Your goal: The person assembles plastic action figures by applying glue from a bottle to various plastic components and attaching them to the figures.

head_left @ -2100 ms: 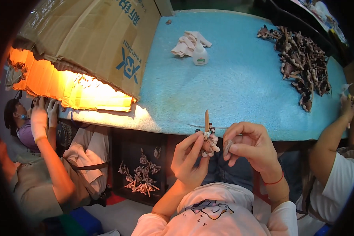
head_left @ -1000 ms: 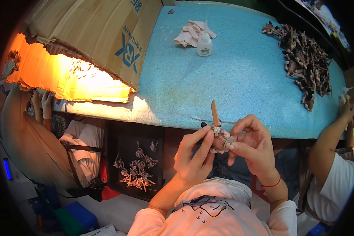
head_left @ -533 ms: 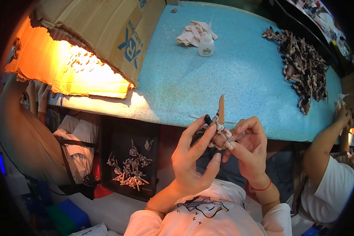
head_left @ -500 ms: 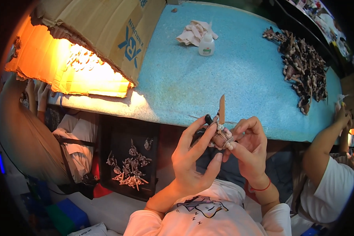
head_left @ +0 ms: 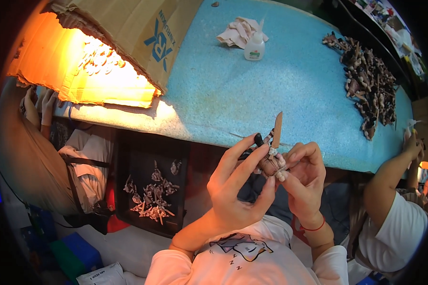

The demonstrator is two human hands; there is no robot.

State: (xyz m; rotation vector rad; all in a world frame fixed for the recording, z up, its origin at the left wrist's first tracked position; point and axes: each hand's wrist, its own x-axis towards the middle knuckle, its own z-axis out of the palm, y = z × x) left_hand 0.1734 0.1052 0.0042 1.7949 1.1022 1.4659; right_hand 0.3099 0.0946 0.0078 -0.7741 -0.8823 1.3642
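Note:
Between my two hands, just off the table's near edge, is a small brown figurine with pale round parts and an upright tan blade. My left hand pinches it from the left, fingers curled round its upper side and thumb underneath. A black knob shows beside the left fingertips. My right hand grips its lower right side between thumb and fingers. The fingers cover part of the figurine.
On the blue table are a small white squeeze bottle, a crumpled cloth and a pile of figurines. A black tray holds more figurines. A lit cardboard box stands left. People sit on both sides.
The view has shifted slightly. Both hands still hold the figurine, and the left thumb now presses closer against its underside.

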